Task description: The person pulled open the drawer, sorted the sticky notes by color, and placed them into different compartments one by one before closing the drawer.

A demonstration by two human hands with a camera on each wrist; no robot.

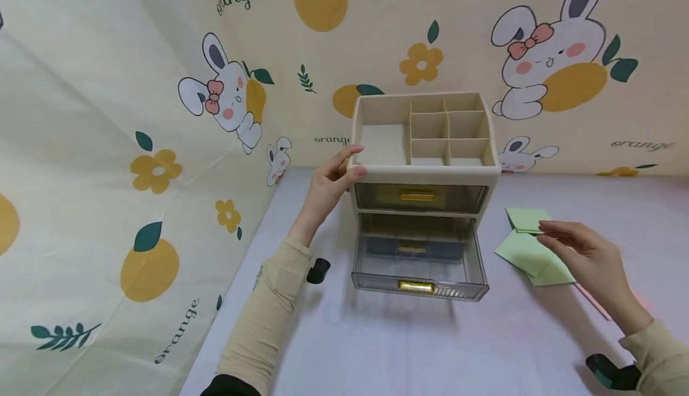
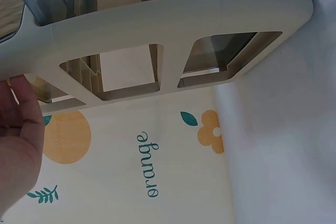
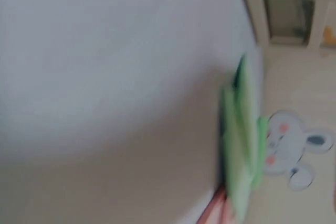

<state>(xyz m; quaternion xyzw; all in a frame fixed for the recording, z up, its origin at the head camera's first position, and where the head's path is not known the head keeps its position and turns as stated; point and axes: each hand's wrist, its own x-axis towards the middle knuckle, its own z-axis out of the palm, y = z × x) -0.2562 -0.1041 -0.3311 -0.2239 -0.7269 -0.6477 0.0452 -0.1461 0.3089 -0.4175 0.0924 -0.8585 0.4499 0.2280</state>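
Observation:
My left hand [image 1: 329, 183] grips the upper left front corner of a cream desktop organizer [image 1: 425, 170], its thumb on the front edge and a finger over the rim. The organizer's lower clear drawer [image 1: 371, 281] is pulled out, while its dark upper drawer [image 1: 371, 197] is closed. In the left wrist view the hand [image 2: 20, 140] touches the organizer's side wall [image 2: 131, 27]. At the right, my right hand [image 1: 594, 258] is over green paper pieces [image 1: 530, 252], thumb and fingers bent with a gap between the tips. The right wrist view shows the green papers [image 3: 241, 140] blurred, without the hand.
Pink paper [image 1: 594, 303] lies partly under the right hand. Open compartments [image 1: 383, 145] top the organizer. A white table [image 1: 409, 348] spreads in front, and a patterned cloth wall [image 1: 457, 25] stands behind and left. Dark wrist devices [image 1: 319, 270] show beside both arms.

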